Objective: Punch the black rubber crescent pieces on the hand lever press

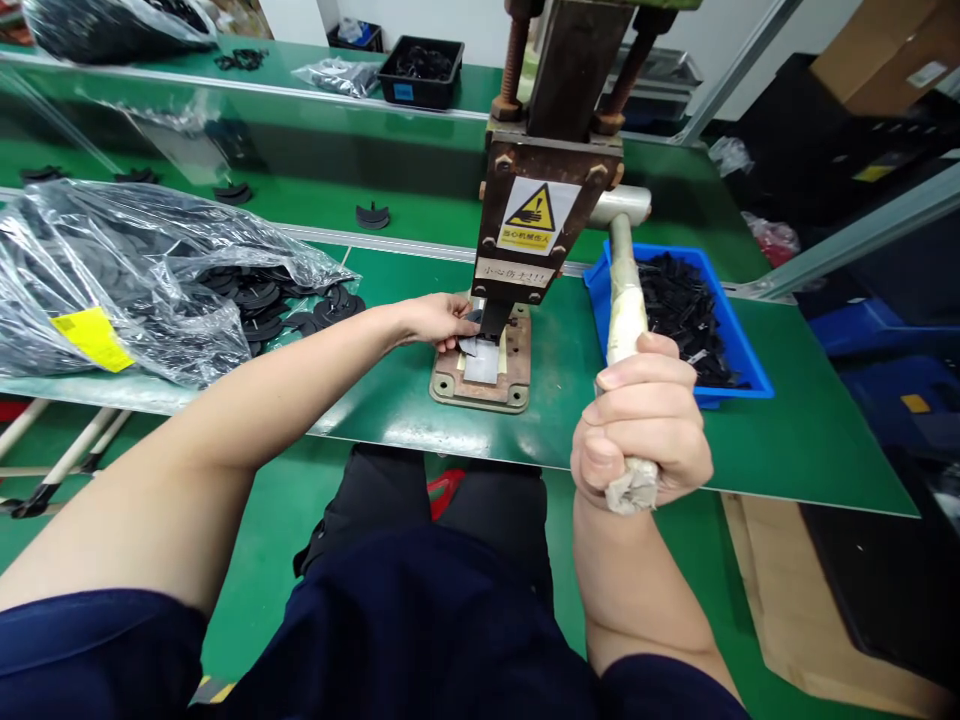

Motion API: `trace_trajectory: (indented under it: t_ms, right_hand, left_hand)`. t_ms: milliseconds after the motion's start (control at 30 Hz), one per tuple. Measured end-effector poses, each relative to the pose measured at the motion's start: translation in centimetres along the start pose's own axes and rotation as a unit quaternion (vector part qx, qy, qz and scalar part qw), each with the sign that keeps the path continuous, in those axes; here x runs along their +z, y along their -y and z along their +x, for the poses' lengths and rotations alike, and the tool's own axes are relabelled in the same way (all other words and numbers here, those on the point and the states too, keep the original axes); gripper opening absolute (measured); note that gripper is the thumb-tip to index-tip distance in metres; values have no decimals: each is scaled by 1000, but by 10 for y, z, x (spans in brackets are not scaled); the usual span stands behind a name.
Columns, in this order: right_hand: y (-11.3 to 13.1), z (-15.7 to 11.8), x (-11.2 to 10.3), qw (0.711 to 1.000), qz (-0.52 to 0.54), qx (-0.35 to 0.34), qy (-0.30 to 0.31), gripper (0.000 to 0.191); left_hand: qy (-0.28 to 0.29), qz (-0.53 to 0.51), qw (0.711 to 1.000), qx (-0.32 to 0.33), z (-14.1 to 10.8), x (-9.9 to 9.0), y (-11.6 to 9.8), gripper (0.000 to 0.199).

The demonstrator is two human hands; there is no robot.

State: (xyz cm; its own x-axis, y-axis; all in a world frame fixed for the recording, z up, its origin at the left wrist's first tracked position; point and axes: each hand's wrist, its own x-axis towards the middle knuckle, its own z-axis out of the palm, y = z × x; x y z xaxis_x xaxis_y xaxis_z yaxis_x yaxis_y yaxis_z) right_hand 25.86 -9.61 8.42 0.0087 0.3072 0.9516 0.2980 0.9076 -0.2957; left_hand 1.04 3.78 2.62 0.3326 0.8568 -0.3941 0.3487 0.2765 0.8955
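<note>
My right hand (645, 425) is wrapped round the tape-covered lever handle (627, 295) of a hand press (551, 160). At the press base, my left hand (442, 320) pinches a small black plastic part (469, 344) beneath the ram (495, 318). The part rests by a light metal plate (481, 362) on the brownish base (517, 375); the fingers and the ram hide much of it. A warning label (534, 215) with a yellow triangle is stuck to the press's front.
Left of the press, a clear plastic bag (142, 270) spills curved black parts (255, 300) onto the green table (390, 400). A blue bin (757, 375) of small black pieces stands on the right. Behind runs a green conveyor (300, 205) with several curved parts; a black bin (420, 95) sits beyond.
</note>
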Motion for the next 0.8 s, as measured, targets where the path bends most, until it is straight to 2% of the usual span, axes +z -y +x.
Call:
trace_trajectory:
  t_ms: [200, 267, 333, 400, 500, 567, 600, 700, 733, 800]
  right_hand:
    - [1, 0, 1, 1000, 2, -6, -7, 33]
    - [3, 1, 0, 1000, 12, -6, 1, 33]
    - [3, 2, -2, 1000, 11, -2, 8, 33]
    - [1, 2, -4, 1000, 2, 2, 8, 35]
    - [-6, 1, -4, 1000, 4, -9, -6, 40]
    - [-10, -1, -2, 1000, 8, -14, -17, 43]
    - [-12, -2, -1, 1000, 9, -15, -26, 45]
    - [-14, -3, 3, 998, 9, -23, -50, 49]
    - [-14, -3, 4, 998, 9, -26, -55, 50]
    - [-14, -3, 5, 998, 10, -31, -56, 50]
  left_hand:
    - [-27, 33, 997, -58, -4, 11, -11, 30]
    - [-52, 38, 996, -56, -10, 19, -11, 27]
    - [-96, 59, 994, -5, -22, 29, -7, 25]
    - [-131, 86, 984, 79, -37, 39, 2, 24]
    - [-113, 125, 971, 171, -60, 35, 24, 25]
    - [-137, 179, 958, 177, -73, 13, 42, 25]
    - [-179, 220, 945, 164, -78, -5, 51, 24]
    - [-328, 366, 867, 82, -86, -67, 73, 32]
    - [-343, 411, 843, 55, -87, -86, 77, 37]
    - [-333, 489, 806, 4, -85, -114, 82, 50]
